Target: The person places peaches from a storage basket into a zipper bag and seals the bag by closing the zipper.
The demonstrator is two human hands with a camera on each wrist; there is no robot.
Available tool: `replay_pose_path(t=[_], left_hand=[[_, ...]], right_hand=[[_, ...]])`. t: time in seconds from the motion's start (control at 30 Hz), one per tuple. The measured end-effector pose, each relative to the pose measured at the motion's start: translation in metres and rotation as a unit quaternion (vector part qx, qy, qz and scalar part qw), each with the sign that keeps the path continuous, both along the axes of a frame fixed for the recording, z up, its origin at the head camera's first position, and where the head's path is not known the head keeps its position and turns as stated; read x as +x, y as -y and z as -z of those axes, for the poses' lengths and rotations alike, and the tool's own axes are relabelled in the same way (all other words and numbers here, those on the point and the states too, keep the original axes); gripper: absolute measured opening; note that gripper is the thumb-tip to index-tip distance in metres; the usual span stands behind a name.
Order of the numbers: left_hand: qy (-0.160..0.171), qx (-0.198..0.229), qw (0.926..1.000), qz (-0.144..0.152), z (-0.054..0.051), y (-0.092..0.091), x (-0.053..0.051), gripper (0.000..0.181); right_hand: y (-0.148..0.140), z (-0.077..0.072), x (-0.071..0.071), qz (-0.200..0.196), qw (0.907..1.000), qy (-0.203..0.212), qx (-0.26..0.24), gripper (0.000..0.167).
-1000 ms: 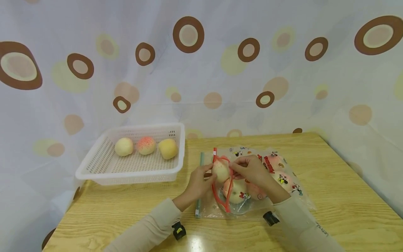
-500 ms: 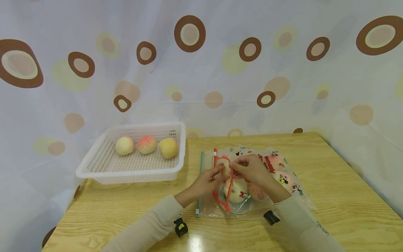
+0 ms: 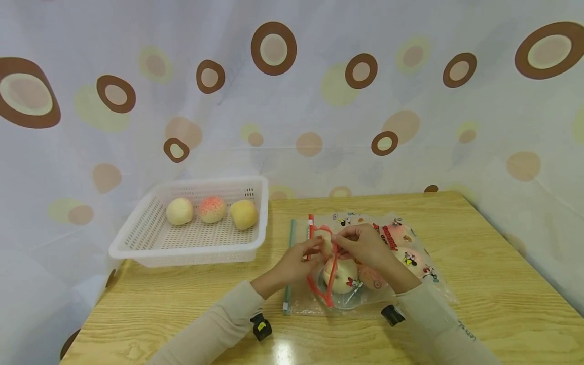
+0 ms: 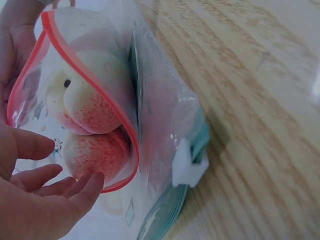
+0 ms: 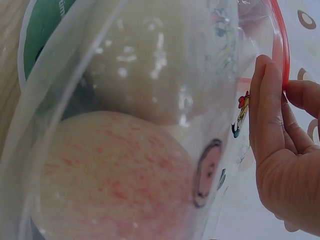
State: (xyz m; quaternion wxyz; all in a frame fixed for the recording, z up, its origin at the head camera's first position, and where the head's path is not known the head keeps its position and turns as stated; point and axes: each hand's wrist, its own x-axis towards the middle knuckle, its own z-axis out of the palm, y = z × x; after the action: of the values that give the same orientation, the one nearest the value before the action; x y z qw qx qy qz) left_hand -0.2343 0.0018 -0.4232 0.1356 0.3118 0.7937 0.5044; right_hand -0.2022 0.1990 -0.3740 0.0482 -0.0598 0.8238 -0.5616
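A clear cartoon-printed zip bag (image 3: pixel 388 238) with a red zip edge lies on the table, its mouth facing left. My right hand (image 3: pixel 365 246) pinches the red edge (image 5: pixel 286 45) between thumb and fingers, holding the mouth apart. At the mouth, my left hand (image 3: pixel 296 261) has its fingers loosely bent and spread. In the left wrist view, those fingertips (image 4: pixel 95 182) are beside a red-speckled peach (image 4: pixel 97 152) inside the bag; whether they touch it I cannot tell. Another peach (image 3: pixel 342 276) sits just behind the opening, and more fruit shows through the plastic further right.
A white perforated basket (image 3: pixel 187 255) stands at the left, holding a pale peach (image 3: pixel 180 211), a red-speckled peach (image 3: pixel 212 209) and a yellow fruit (image 3: pixel 244 214). Another bag with a teal zip edge (image 3: pixel 289 274) lies under the red-edged one. A patterned cloth (image 3: pixel 292 101) hangs behind the table.
One second ago my left fingers were around a peach at the mouth. It now sits further inside and those fingers have loosened from it. My right hand has stayed on the red edge.
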Motion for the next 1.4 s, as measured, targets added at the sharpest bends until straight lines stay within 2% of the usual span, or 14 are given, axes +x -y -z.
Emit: replay_pose_path(t=[0.17, 0.3, 0.47, 0.63, 0.77, 0.83, 0.9, 1.07, 1.17, 1.27, 1.4], left_hand=[[-0.024, -0.003, 0.999, -0.037, -0.002, 0.006, 0.0, 0.039], [-0.044, 0.026, 0.9962, -0.071, -0.005, 0.009, 0.0, 0.032], [-0.062, 0.06, 0.99, -0.111, -0.006, 0.01, -0.004, 0.024], [-0.066, 0.07, 0.9852, -0.142, -0.005, 0.012, -0.006, 0.022], [-0.057, 0.061, 0.9829, -0.164, -0.004, 0.015, -0.004, 0.023], [-0.051, 0.063, 0.9814, -0.174, -0.003, 0.017, -0.004, 0.025], [-0.047, 0.065, 0.9802, -0.181, -0.002, 0.019, -0.003, 0.026], [-0.042, 0.075, 0.9827, -0.164, 0.002, 0.026, -0.002, 0.031], [-0.034, 0.068, 0.985, -0.155, 0.002, 0.031, 0.0, 0.035], [-0.019, 0.053, 0.9869, -0.152, 0.002, 0.038, 0.003, 0.039], [-0.003, 0.036, 0.9879, -0.151, 0.003, 0.045, 0.004, 0.043]], right_hand=[[0.001, 0.0, 0.0, -0.004, 1.0, 0.005, 0.002, 0.027], [0.001, -0.002, 0.001, -0.012, 0.9999, 0.008, 0.004, 0.027], [-0.002, -0.009, 0.0, -0.05, 0.9985, -0.001, 0.023, 0.029], [-0.006, -0.032, -0.007, -0.089, 0.9937, -0.026, 0.063, 0.03], [-0.005, -0.059, -0.024, -0.107, 0.9859, -0.049, 0.119, 0.025], [-0.003, -0.07, -0.035, -0.112, 0.9783, -0.066, 0.162, 0.023], [0.0, -0.078, -0.046, -0.121, 0.9653, -0.091, 0.213, 0.022], [0.008, -0.087, -0.071, -0.162, 0.9126, -0.162, 0.339, 0.021], [0.013, -0.086, -0.083, -0.187, 0.8896, -0.168, 0.382, 0.023], [0.019, -0.084, -0.092, -0.206, 0.8741, -0.161, 0.409, 0.026], [0.027, -0.073, -0.102, -0.221, 0.8649, -0.155, 0.424, 0.024]])
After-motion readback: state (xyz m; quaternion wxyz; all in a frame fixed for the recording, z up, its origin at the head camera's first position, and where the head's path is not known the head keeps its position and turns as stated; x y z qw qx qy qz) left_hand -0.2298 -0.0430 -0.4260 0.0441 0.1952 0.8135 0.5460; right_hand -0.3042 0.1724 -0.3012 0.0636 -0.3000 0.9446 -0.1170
